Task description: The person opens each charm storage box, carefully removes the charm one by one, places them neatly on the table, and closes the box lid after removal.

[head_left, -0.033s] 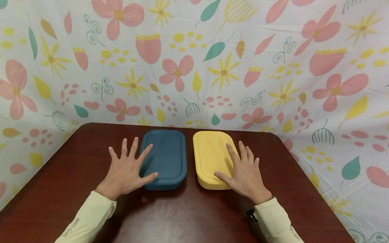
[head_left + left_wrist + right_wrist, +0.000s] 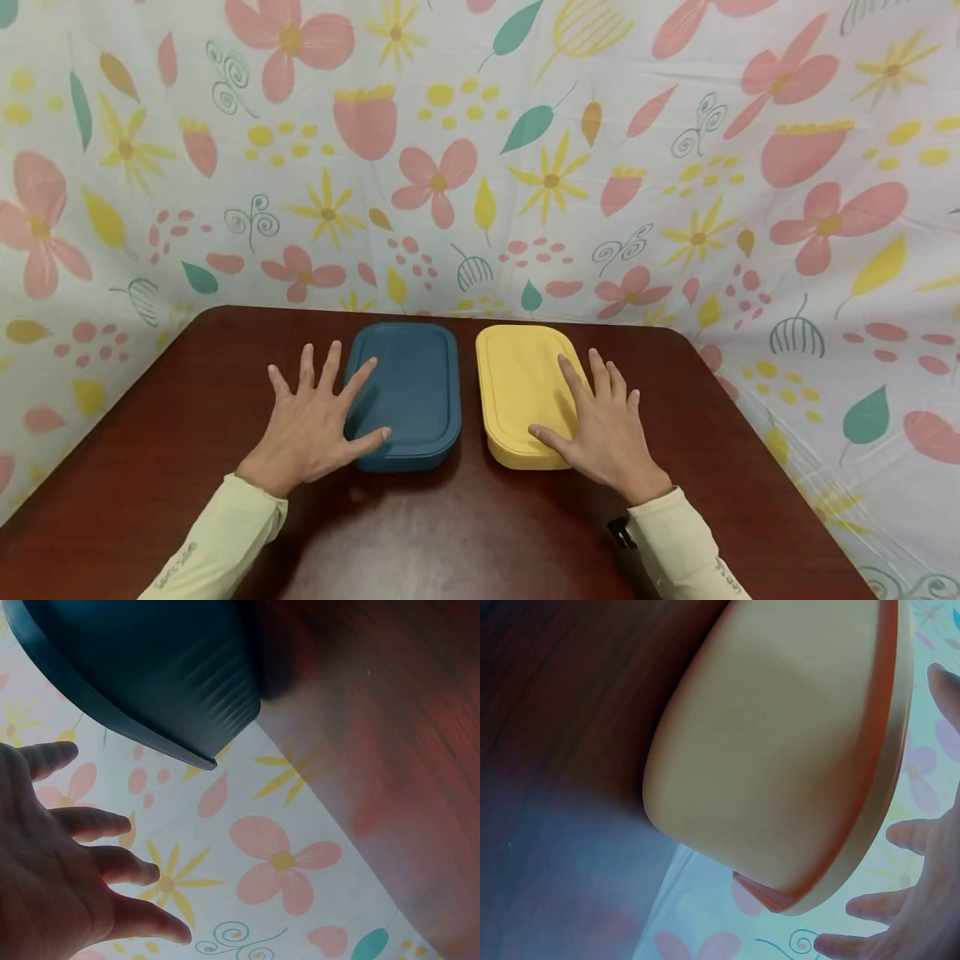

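Observation:
A dark blue lidded box (image 2: 408,387) and a yellow lidded box (image 2: 521,387) stand side by side on the table, a narrow gap between them. Fingers spread wide, the left hand (image 2: 307,425) hovers at the blue box's left side, its thumb and index finger overlapping the lid in the head view. In the left wrist view that hand (image 2: 60,862) is apart from the box's ribbed wall (image 2: 217,697). The right hand (image 2: 611,429) is likewise spread, over the yellow box's right edge. The right wrist view shows its fingers (image 2: 877,906) beside the lid rim, holding nothing.
The dark reddish-brown table (image 2: 420,533) has rounded far corners. Directly behind it hangs a white cloth (image 2: 480,250) printed with flowers and leaves, which also runs down the right side. A small black object (image 2: 621,532) shows under the right sleeve cuff.

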Tool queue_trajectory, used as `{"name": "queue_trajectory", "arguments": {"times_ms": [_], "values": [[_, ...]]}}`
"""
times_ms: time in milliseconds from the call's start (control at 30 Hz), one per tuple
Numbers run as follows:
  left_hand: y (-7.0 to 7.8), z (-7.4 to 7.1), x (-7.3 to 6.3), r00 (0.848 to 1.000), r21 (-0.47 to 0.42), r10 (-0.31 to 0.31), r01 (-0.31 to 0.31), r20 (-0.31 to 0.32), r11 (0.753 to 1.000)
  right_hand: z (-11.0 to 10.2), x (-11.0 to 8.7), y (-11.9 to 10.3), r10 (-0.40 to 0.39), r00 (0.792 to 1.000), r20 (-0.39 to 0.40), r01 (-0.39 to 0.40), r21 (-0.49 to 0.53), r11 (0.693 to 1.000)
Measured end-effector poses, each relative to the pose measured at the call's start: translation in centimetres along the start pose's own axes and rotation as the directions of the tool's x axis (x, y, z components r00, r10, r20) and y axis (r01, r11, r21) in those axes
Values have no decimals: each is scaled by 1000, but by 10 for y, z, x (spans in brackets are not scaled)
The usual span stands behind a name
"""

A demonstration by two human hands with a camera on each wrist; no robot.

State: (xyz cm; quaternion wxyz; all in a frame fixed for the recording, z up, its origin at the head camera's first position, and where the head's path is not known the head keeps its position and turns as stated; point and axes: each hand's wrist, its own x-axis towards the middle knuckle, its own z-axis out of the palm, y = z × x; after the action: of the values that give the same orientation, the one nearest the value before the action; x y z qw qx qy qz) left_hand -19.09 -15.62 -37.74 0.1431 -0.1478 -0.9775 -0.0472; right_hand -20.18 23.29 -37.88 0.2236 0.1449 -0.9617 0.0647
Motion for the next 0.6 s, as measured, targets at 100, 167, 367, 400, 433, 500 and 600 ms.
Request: {"name": "queue_trajectory", "arguments": {"times_ms": [100,167,367,400,433,500,600], "values": [[0,-1,1,1000,3,3,-3,-8,1000,0,1,0,0,1000,-4,0,3,1000],[0,-1,3,1000,2,6,-6,-9,1000,-1,2,1,0,1000,-8,0,10,1000],[-1,-2,4,1000,-22,6,-7,-6,1000,-2,2,4,1,999,-43,1,47,999],[-2,-2,4,1000,-32,2,-2,-7,999,-2,3,4,-5,998,-56,8,57,998],[-2,-3,4,1000,-45,-4,4,-6,999,-2,3,4,-11,998,-68,15,70,997],[-3,-3,3,1000,-68,-20,19,-3,998,-2,4,4,-33,995,-94,43,107,993],[-3,-3,1,999,-90,-44,44,1,995,-2,6,2,-78,987,-140,103,178,979]]}}
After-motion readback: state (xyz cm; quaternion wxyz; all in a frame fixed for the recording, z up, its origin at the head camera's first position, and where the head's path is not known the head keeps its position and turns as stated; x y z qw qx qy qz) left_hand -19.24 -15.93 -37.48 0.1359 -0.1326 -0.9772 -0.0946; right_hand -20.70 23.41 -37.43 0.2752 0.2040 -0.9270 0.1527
